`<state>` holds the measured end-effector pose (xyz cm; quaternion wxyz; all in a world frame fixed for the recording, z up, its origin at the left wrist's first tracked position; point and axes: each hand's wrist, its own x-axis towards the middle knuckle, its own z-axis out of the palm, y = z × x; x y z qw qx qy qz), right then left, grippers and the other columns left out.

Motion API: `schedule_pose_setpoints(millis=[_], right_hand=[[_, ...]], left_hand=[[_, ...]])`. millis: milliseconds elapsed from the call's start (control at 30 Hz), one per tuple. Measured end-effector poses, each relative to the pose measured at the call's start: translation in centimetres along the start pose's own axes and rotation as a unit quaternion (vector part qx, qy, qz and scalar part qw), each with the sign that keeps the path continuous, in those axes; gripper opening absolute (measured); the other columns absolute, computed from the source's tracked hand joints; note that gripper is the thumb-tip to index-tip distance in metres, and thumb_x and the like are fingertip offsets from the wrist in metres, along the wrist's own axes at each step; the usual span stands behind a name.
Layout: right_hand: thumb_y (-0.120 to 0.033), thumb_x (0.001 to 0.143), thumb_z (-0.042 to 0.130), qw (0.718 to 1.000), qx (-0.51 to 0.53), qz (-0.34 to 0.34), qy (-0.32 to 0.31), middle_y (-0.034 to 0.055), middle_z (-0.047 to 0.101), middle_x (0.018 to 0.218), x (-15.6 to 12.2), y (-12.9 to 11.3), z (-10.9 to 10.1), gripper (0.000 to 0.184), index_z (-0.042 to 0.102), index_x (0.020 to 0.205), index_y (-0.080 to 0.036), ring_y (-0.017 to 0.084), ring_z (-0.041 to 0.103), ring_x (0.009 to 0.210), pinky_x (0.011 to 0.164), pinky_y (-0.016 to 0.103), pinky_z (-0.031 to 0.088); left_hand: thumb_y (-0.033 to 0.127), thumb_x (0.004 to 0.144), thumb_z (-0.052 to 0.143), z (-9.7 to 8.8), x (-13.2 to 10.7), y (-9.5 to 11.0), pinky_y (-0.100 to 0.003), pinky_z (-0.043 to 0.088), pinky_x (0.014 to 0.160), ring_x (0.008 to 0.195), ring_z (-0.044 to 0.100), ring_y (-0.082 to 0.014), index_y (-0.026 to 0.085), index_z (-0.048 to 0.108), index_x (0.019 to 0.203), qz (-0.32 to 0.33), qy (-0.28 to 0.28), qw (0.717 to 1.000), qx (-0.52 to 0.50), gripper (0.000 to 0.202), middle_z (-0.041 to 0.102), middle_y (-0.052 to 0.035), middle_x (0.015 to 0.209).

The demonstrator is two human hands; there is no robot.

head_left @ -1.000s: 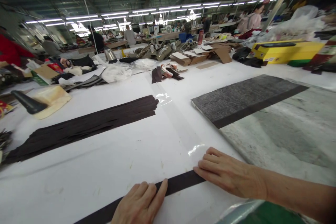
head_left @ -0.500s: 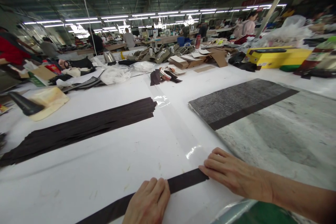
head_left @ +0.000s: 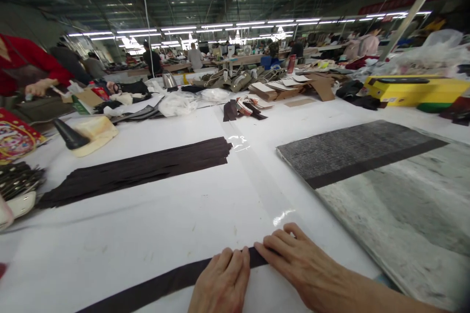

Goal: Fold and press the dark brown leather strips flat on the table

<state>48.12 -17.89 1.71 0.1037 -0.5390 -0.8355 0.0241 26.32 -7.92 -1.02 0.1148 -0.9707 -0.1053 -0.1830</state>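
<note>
A long dark brown fabric strip [head_left: 161, 283] lies on the white tabletop, running from the lower left up to my hands. My left hand [head_left: 222, 283] presses on the strip with its fingers bent and held together. Close to its right, my right hand [head_left: 297, 261] grips the strip's right end, thumb side low and fingertips on the cloth. The hands are a narrow gap apart, and a short piece of strip shows between them. Farther up the table lies a layered stack of similar dark strips [head_left: 147, 168].
A greyish board [head_left: 382, 220] bearing a dark textured sheet [head_left: 367, 149] lies at the right. Behind are cardboard pieces [head_left: 279, 88], a yellow box [head_left: 414, 90] and plastic bags [head_left: 178, 102]. A black-handled cream tool [head_left: 82, 134] rests at left, near a person in red [head_left: 33, 66].
My right hand has moved left along the strip, closer to my left hand. The view has turned left, bringing more of the table's left side into sight.
</note>
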Motion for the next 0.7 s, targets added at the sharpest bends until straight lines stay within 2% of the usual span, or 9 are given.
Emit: schedule_pose_setpoints(millis=[133, 233, 300, 367, 467, 533, 633, 700], right_hand=[[0.007, 0.067, 0.036, 0.997, -0.060, 0.016, 0.037, 0.0084, 0.057, 0.118, -3.1, 1.6, 0.2, 0.070, 0.046, 0.132, -0.015, 0.023, 0.048, 0.108, 0.102, 0.046, 0.022], [0.007, 0.072, 0.034, 0.990, -0.097, 0.038, 0.090, 0.0074, 0.061, 0.107, -4.2, 2.4, -1.2, 0.059, 0.054, 0.122, -0.016, 0.021, 0.053, 0.097, 0.094, 0.042, 0.030], [0.006, 0.073, 0.035, 0.987, -0.108, 0.043, 0.106, 0.0071, 0.061, 0.104, -3.2, 1.7, -1.9, 0.058, 0.055, 0.122, -0.017, 0.021, 0.054, 0.092, 0.088, 0.039, 0.033], [0.004, 0.070, 0.037, 0.990, -0.099, 0.030, 0.092, 0.0072, 0.061, 0.105, -1.4, 0.2, -1.8, 0.064, 0.050, 0.129, -0.017, 0.021, 0.054, 0.091, 0.087, 0.039, 0.034], [-0.002, 0.065, 0.042, 0.995, -0.073, -0.014, 0.073, 0.0080, 0.061, 0.107, 0.6, -1.7, -0.5, 0.068, 0.046, 0.132, -0.014, 0.023, 0.054, 0.089, 0.084, 0.039, 0.035], [-0.001, 0.063, 0.042, 0.992, -0.078, -0.013, 0.094, 0.0069, 0.061, 0.109, 0.3, -1.8, 0.6, 0.069, 0.049, 0.130, -0.015, 0.024, 0.054, 0.091, 0.085, 0.041, 0.034], [0.005, 0.064, 0.036, 0.989, -0.101, 0.020, 0.105, 0.0056, 0.061, 0.112, -2.7, 0.2, 1.4, 0.073, 0.050, 0.131, -0.020, 0.024, 0.055, 0.095, 0.089, 0.045, 0.031], [0.003, 0.071, 0.038, 0.991, -0.097, 0.002, 0.091, 0.0070, 0.061, 0.112, -4.9, 2.5, 1.8, 0.068, 0.048, 0.133, -0.023, 0.026, 0.056, 0.096, 0.085, 0.044, 0.035]], left_hand=[[0.005, 0.094, 0.027, -0.1, -0.7, 0.2, -0.030, 0.051, 0.078, 0.088, 0.059, -0.0203, 0.005, 0.049, 0.127, -0.016, -0.005, 1.000, -0.005, 0.039, 0.063, -0.0097, 0.097], [0.005, 0.094, 0.030, 0.0, -1.1, 0.2, -0.030, 0.050, 0.083, 0.092, 0.058, -0.0211, 0.007, 0.050, 0.127, -0.033, 0.013, 0.999, -0.002, 0.039, 0.063, -0.0092, 0.100], [0.006, 0.093, 0.031, 0.0, -1.1, 0.3, -0.030, 0.050, 0.083, 0.093, 0.058, -0.0209, 0.008, 0.050, 0.127, -0.044, 0.014, 0.999, -0.010, 0.039, 0.063, -0.0087, 0.100], [0.006, 0.093, 0.030, 0.1, -1.1, 0.5, -0.030, 0.051, 0.083, 0.093, 0.059, -0.0208, 0.008, 0.048, 0.129, -0.054, 0.008, 0.998, -0.024, 0.040, 0.063, -0.0088, 0.100], [0.007, 0.092, 0.031, 0.3, -1.1, 0.7, -0.030, 0.052, 0.082, 0.094, 0.059, -0.0218, 0.006, 0.050, 0.125, -0.060, 0.032, 0.997, -0.033, 0.039, 0.064, -0.0107, 0.101], [0.005, 0.090, 0.031, 0.4, -1.5, 0.7, -0.031, 0.053, 0.080, 0.093, 0.060, -0.0229, 0.005, 0.054, 0.118, -0.067, 0.063, 0.995, -0.032, 0.037, 0.064, -0.0118, 0.100], [0.001, 0.084, 0.035, 0.0, -3.0, -0.1, -0.032, 0.056, 0.076, 0.089, 0.061, -0.0239, 0.005, 0.056, 0.114, -0.100, 0.055, 0.993, -0.025, 0.037, 0.065, -0.0127, 0.097], [0.001, 0.082, 0.038, -0.7, -4.3, -0.7, -0.034, 0.057, 0.073, 0.086, 0.062, -0.0240, 0.005, 0.057, 0.114, -0.139, 0.025, 0.990, -0.021, 0.037, 0.065, -0.0130, 0.095]])
